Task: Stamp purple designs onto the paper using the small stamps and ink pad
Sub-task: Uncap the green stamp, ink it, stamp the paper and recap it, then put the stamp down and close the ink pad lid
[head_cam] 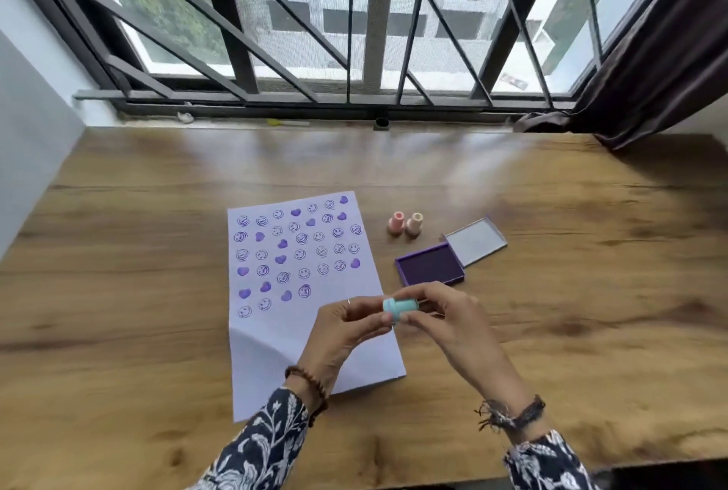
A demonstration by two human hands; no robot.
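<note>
Holding: both hands pinch one small stamp (401, 307) between them, raised above the lower right part of the paper.
Stamp: pale blue-green, short and round, lying sideways in the fingers; its printing face cannot be seen.
Left hand (346, 326): fingertips closed on the left end of the stamp; a thin ring on one finger, a brown bead bracelet at the wrist.
Right hand (441, 316): thumb and fingers closed on the right end of the stamp; a braided band at the wrist.
Paper (275, 355): white sheet lying flat on the table (118, 292), its upper part filled with rows of purple smiley faces and solid purple hearts; the lower part is blank.
Ink pad (430, 264): square, purple, open, just right of the paper, with its clear lid (476, 240) lying against its far right corner.
Other stamps: two pink stamps (404, 223) standing upright side by side, beyond the ink pad.
Writing: no readable words or brand marks anywhere.
</note>
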